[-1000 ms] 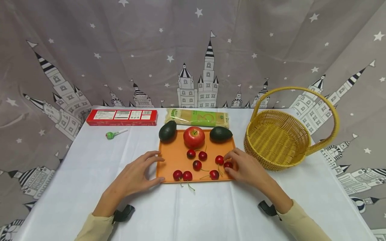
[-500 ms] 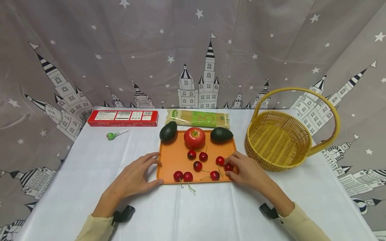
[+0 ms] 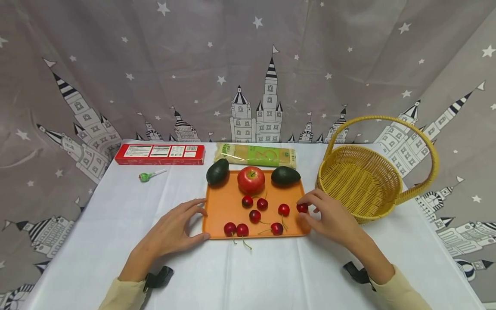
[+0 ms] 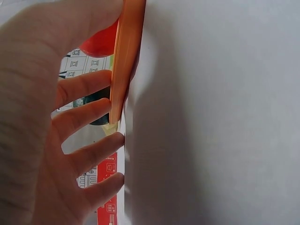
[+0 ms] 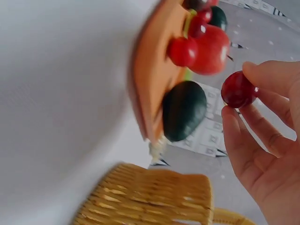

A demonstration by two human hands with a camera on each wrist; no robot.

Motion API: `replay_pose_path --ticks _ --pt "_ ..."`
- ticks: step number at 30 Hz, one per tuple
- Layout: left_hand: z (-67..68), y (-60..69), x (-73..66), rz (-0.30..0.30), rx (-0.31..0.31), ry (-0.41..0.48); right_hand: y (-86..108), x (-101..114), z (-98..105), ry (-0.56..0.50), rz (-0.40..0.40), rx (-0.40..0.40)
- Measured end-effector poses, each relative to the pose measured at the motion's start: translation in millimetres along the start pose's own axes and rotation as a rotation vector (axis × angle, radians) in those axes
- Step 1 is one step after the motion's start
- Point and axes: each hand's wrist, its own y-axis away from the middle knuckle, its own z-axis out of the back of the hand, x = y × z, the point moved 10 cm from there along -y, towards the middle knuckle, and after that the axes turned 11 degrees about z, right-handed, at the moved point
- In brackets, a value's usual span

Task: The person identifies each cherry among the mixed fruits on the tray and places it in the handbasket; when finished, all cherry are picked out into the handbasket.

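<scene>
My right hand (image 3: 332, 218) pinches a dark red cherry (image 5: 239, 90) between thumb and fingertips, raised above the right edge of an orange tray (image 3: 218, 206). At the tray's left edge, my left hand (image 3: 175, 226) rests its fingertips and thumb against the rim, fingers spread and nearly straight. On the tray lie several more cherries (image 3: 255, 216) with stems, some near the front rim. Behind them sits a red apple (image 3: 251, 181), flanked by a left avocado (image 3: 218, 172) and a right avocado (image 3: 286, 176).
A yellow woven basket (image 3: 387, 211) with a tall handle stands right of the tray, close to my right hand. Behind the tray lies a noodle packet (image 3: 255, 155). At the back left are a red box (image 3: 159, 160) and a green lollipop (image 3: 145, 177).
My right hand has lifted one cherry off the tray's right side and moved slightly right with it. The left hand stays at the tray's left edge.
</scene>
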Motion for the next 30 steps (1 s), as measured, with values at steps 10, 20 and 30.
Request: replay_pose_path --ticks 10,20,30 --pt "0.4 -0.6 0.6 0.013 0.006 0.011 -1.9 -5.5 35.2 0.08 0.049 -0.129" --pt "3.3 0.2 0.0 -0.013 -0.015 0.016 6.8 -22.9 55.6 0.106 0.024 -0.205" --pt "3.5 2.5 -1.0 -0.022 -0.017 0.023 14.1 -45.7 64.3 0.104 -0.007 -0.222"
